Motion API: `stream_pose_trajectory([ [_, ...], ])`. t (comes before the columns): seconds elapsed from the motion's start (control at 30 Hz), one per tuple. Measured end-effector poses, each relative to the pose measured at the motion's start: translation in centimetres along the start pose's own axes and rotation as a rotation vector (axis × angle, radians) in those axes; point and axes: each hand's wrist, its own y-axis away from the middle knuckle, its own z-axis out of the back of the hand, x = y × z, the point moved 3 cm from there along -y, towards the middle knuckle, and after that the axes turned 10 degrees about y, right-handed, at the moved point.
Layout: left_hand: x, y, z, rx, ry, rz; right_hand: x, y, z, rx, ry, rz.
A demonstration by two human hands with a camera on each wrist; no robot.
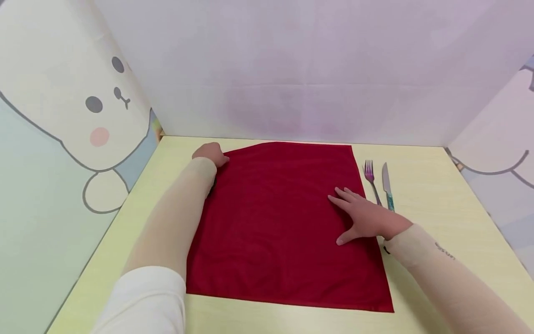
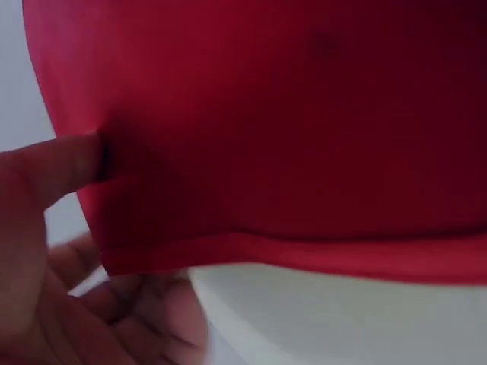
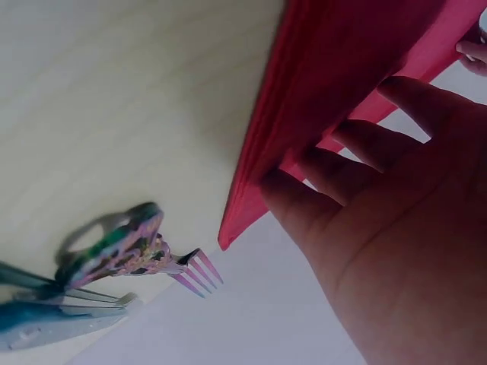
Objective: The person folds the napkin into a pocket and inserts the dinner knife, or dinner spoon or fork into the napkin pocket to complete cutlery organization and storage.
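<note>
A dark red square cloth [image 1: 271,222] with a hemmed edge is spread over the table. At its far left corner my left hand [image 1: 211,154] pinches it. The left wrist view has the thumb on top of the cloth [image 2: 304,152] and the other fingers curled beneath the corner. Lifted slightly, that far left edge slopes up toward this hand. My right hand [image 1: 363,215] lies over the cloth's right side, fingers spread and thumb apart, holding nothing. In the right wrist view its straight fingers [image 3: 365,144] reach across the cloth near the right hem.
Just right of the cloth lies a fork [image 1: 369,172] with purplish tines, and beside it a knife [image 1: 386,178] with a teal handle. The right wrist partly covers their near ends. A pale wall sheet [image 1: 292,69] rises behind the light wooden table [image 1: 438,195]; cartoon-printed panels stand at both sides.
</note>
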Motion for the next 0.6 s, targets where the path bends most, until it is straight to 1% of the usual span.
stream_pose_trajectory([
  [0.07,-0.1,0.1,0.1,0.034,0.061,0.059,0.0,0.0,-0.1,-0.01,0.0,0.006],
  [0.1,-0.2,0.1,0.2,0.048,0.109,0.083,0.0,0.0,-0.1,-0.016,0.002,0.009],
  [0.2,-0.3,0.0,0.5,0.063,0.27,0.12,-0.1,0.1,-0.1,-0.033,0.012,0.016],
  [0.27,-0.2,-0.1,0.6,0.046,0.382,0.14,-0.1,0.1,0.0,-0.041,0.016,0.018],
  [0.33,0.2,-0.2,0.7,0.009,0.487,0.162,-0.1,0.1,0.0,-0.044,0.014,0.02],
  [0.43,1.1,-0.4,0.7,-0.053,0.659,0.221,-0.1,0.1,-0.1,-0.042,0.01,0.024],
  [0.53,1.9,-0.3,0.5,-0.087,0.903,0.299,-0.1,0.1,-0.1,-0.042,0.012,0.026],
  [0.57,2.1,-0.3,0.4,-0.071,1.004,0.319,-0.1,0.1,-0.1,-0.042,0.013,0.026],
  [0.6,2.0,0.2,0.4,-0.039,1.109,0.345,-0.1,0.1,-0.1,-0.042,0.013,0.025],
])
